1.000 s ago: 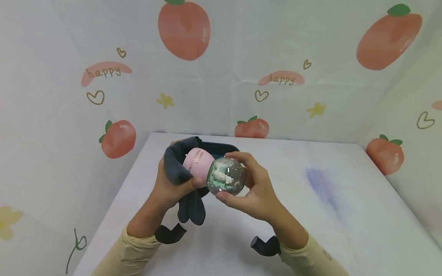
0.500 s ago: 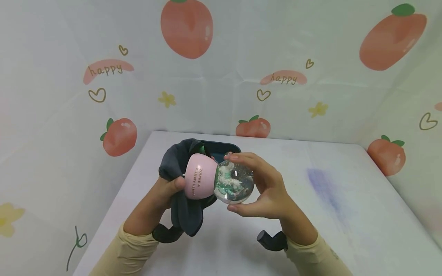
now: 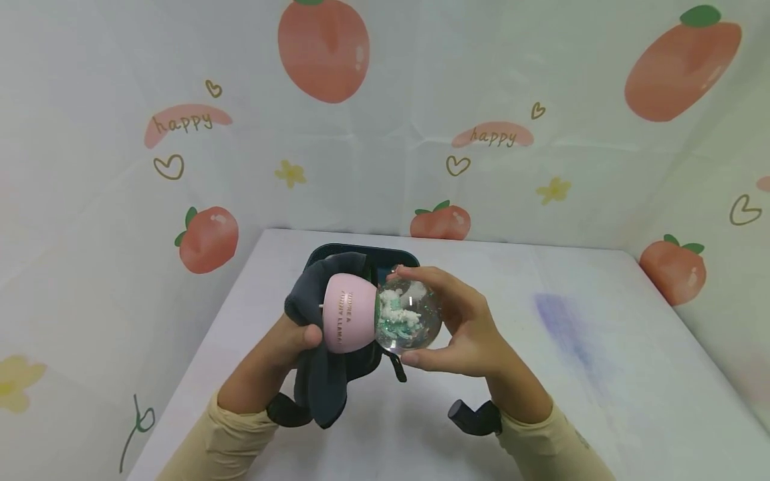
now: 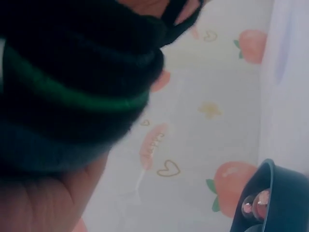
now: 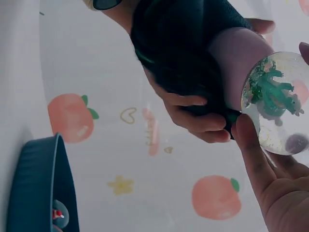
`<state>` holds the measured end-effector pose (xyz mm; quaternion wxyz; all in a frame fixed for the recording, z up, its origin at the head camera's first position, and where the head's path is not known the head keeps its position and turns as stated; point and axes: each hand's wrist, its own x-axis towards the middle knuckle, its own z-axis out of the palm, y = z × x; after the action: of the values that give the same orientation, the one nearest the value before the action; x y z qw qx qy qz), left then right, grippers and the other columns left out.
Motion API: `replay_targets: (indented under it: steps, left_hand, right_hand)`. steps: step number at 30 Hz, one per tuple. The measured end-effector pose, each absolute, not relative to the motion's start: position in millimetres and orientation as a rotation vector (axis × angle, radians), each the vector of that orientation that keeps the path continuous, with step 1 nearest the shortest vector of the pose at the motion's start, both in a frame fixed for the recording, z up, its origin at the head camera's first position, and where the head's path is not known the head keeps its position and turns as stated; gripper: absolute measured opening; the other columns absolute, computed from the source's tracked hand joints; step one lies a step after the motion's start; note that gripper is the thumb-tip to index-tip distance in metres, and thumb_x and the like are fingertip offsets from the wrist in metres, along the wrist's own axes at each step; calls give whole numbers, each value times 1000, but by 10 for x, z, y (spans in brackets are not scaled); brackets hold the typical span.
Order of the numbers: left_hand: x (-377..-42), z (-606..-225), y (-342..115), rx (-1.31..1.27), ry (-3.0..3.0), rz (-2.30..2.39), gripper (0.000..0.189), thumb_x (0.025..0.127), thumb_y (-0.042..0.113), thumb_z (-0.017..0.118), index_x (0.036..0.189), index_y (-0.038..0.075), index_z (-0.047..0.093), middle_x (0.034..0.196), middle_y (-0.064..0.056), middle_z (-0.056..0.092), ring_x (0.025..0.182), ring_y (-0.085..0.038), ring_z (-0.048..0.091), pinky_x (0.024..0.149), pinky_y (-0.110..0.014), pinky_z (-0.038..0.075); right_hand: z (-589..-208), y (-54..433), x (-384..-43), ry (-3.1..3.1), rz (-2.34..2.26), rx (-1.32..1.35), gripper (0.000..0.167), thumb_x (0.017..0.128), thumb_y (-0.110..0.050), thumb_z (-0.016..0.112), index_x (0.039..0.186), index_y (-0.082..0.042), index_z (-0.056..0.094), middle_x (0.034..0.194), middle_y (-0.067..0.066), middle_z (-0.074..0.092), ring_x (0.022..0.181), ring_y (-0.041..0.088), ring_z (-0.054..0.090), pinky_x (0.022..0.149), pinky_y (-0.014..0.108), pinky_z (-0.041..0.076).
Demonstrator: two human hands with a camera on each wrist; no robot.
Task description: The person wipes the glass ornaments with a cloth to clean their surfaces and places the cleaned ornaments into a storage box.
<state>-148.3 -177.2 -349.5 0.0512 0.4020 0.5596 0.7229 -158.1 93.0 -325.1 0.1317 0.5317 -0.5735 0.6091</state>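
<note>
A snow globe [image 3: 350, 314] with a pink lettered base and clear glass ball lies sideways between my hands, above the table. My right hand [image 3: 469, 331] grips the glass ball, fingers over its top and thumb underneath. White and green figures show inside the ball [image 5: 277, 96]. Bunched against the base is a dark grey cloth [image 3: 321, 384], its ends hanging down; a green strip shows on it in the left wrist view. My left hand [image 3: 283, 347] holds this cloth, thumb at the base's edge. The right wrist view shows left-hand fingers [image 5: 207, 123] curled under the cloth.
Behind the hands, a dark teal box [image 3: 394, 257] stands on the white table [image 3: 511, 361]. Small glass balls [image 4: 253, 208] sit inside it. A fruit-printed cloth wall [image 3: 373, 160] rises at the back and sides. Dark curved pieces [image 3: 475, 417] are worn at both wrists.
The snow globe has turned so its base lettering faces up toward the head view. My right hand shifted right with it. The cloth has slid lower and more of the box shows behind.
</note>
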Motion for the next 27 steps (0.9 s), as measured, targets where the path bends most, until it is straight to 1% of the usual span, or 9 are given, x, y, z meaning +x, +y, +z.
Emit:
replay_targets:
  steps: [3, 6, 9, 13, 16, 18, 22, 25, 27]
  left_hand:
    - [-1459, -3378, -1676, 1185, 1868, 2197, 98, 83, 70, 78, 153, 13, 40, 139, -5, 51, 122, -22, 52, 93, -39, 56]
    - [-1441, -3301, -1627, 1198, 2013, 2179, 96, 80, 69, 81, 145, 5, 49, 136, -7, 53, 116, -23, 56, 87, -39, 59]
    - [-1432, -3249, -1614, 1210, 2154, 2155, 97, 77, 70, 83, 137, -1, 56, 130, -7, 57, 109, -21, 61, 82, -36, 61]
    - [-1427, -3219, -1613, 1260, 2241, 2089, 92, 76, 65, 87, 133, -2, 60, 127, -10, 60, 109, -24, 61, 83, -34, 60]
    - [-1418, -3209, -1604, 1281, 2304, 2053, 88, 75, 63, 89, 132, 3, 63, 128, -11, 59, 114, -27, 58, 87, -33, 58]
    - [-1412, -3203, -1595, 1267, 2329, 2058, 88, 74, 64, 90, 133, 5, 62, 129, -11, 59, 115, -28, 57, 88, -33, 58]
    - [-1414, -3193, -1585, 1222, 2351, 2071, 95, 72, 67, 90, 137, 5, 59, 131, -11, 57, 116, -28, 58, 91, -33, 57]
    - [-1423, -3190, -1585, 1204, 2322, 2081, 99, 72, 66, 90, 140, 3, 54, 133, -12, 56, 115, -28, 60, 91, -33, 58]
    - [-1425, -3190, -1587, 1197, 2300, 2081, 99, 73, 65, 90, 141, 3, 52, 133, -12, 56, 114, -28, 61, 89, -33, 59]
  right_hand:
    - [-3283, 947, -1610, -1719, 1819, 1507, 77, 87, -21, 89, 143, 14, 49, 138, 16, 64, 124, 25, 67, 96, 35, 61]
    - [-3297, 955, -1620, -1789, 1877, 1447, 77, 91, -32, 85, 142, 14, 49, 137, 10, 65, 115, 22, 69, 88, 35, 63]
    - [-3306, 946, -1609, -1872, 1933, 1363, 78, 94, -45, 80, 140, 12, 52, 135, 3, 67, 105, 18, 70, 75, 36, 65]
    - [-3320, 928, -1601, -1961, 2024, 1237, 78, 97, -55, 73, 133, 12, 56, 132, -3, 69, 102, 14, 69, 70, 34, 65]
    - [-3324, 916, -1600, -1988, 2102, 1148, 75, 99, -56, 70, 130, 11, 58, 127, -5, 71, 101, 12, 69, 71, 33, 64]
    - [-3327, 909, -1595, -1982, 2136, 1103, 72, 99, -54, 71, 129, 10, 59, 123, -5, 72, 97, 11, 68, 71, 33, 64]
    - [-3321, 892, -1592, -1934, 2149, 1084, 59, 99, -48, 74, 132, 0, 64, 117, -2, 72, 96, 13, 68, 71, 34, 64]
    - [-3302, 890, -1587, -1888, 2164, 1137, 52, 97, -43, 77, 137, -11, 65, 120, 1, 71, 100, 15, 66, 73, 33, 64]
    - [-3285, 894, -1583, -1860, 2181, 1204, 55, 96, -38, 80, 141, -12, 62, 124, 3, 68, 104, 16, 66, 73, 33, 64]
